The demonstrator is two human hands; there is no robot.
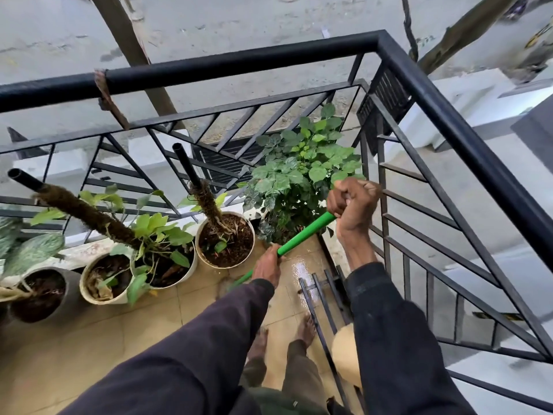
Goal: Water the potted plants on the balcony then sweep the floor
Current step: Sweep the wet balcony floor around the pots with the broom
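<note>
Both my hands grip a green broom handle (302,236) that slants down toward the tiled floor. My right hand (353,205) is wrapped round its top end, close to the side railing. My left hand (267,269) holds it lower down, above the wet tiles (300,274); the broom's head is hidden behind my left arm. A row of white pots (226,239) with soil and climbing plants stands along the front railing. A bushy green plant (299,172) fills the corner just beyond my right hand.
A black metal railing (227,65) encloses the balcony at the front and right. A black metal rack (321,298) lies on the floor beside my bare feet (305,327). Beige floor tiles (89,339) stretch to the left below the pots.
</note>
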